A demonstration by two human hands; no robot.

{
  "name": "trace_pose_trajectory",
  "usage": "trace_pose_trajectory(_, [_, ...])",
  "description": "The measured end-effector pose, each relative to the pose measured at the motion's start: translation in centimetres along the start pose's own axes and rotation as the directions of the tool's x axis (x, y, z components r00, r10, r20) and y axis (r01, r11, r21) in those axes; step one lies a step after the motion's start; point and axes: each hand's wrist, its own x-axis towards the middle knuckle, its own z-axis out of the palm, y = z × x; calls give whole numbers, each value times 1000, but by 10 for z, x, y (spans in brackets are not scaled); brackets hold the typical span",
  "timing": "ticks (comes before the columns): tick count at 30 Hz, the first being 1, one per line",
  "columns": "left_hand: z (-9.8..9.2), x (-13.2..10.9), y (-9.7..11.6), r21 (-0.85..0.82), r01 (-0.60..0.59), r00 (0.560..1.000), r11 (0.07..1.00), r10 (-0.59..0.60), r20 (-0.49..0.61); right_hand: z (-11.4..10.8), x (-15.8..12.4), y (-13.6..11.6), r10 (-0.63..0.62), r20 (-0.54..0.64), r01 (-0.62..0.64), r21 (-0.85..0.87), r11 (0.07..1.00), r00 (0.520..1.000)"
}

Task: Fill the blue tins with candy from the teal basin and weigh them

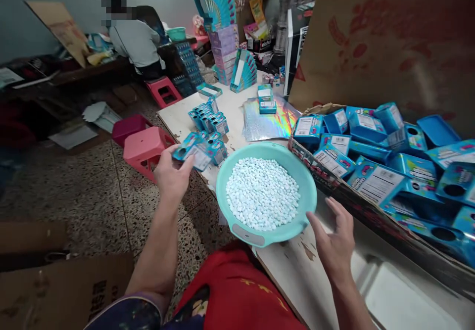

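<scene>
A turquoise basin [265,194] full of small pale pellets stands at the table's near edge. Left of it, my left hand [173,171] grips a small blue box [186,147] between thumb and fingers, beside a cluster of similar boxes [217,149]. My right hand [336,233] is just right of the basin's rim, fingers apart and holding nothing. More small boxes [208,115] stand in a group farther back on the table. A large carton [315,169] at the right holds many blue printed boxes [378,184], lying in a jumble.
Shiny silver sheets [256,122] lie behind the basin, with a blue box [267,105] on them. Pink stools [143,144] stand left of the table [178,115]. A white tray [408,295] is at the lower right. A person [135,40] sits at the back left.
</scene>
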Motion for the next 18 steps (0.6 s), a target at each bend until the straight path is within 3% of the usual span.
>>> trace_pose_trajectory(2, [11, 26, -50, 136, 172, 980, 976, -155, -124, -1, -7, 9, 25, -17, -26, -16, 1000, 1000])
trace_pose_trajectory(5, [46, 66, -99, 63, 356, 931, 932, -348, -110, -2, -10, 18, 27, -8, -27, -30, 999, 1000])
trace_pose_trajectory(9, [102, 114, -119, -101, 370, 929, 923, -368, 44, -3, -7, 25, 36, 30, -34, -73, 997, 999])
trace_pose_trajectory(11, [118, 129, -123, -201, 365, 929, 909, -341, 142, -4, -6, 26, 70, 36, -67, -90, 994, 997])
trace_pose_trajectory(14, [119, 125, -131, -313, 373, 922, 874, -313, 227, -7, -10, 26, 151, 29, -147, -110, 983, 988])
trace_pose_trajectory(18, [113, 66, -136, -391, 372, 922, 842, -286, 261, -8, -22, 32, 245, 19, -240, -140, 961, 969])
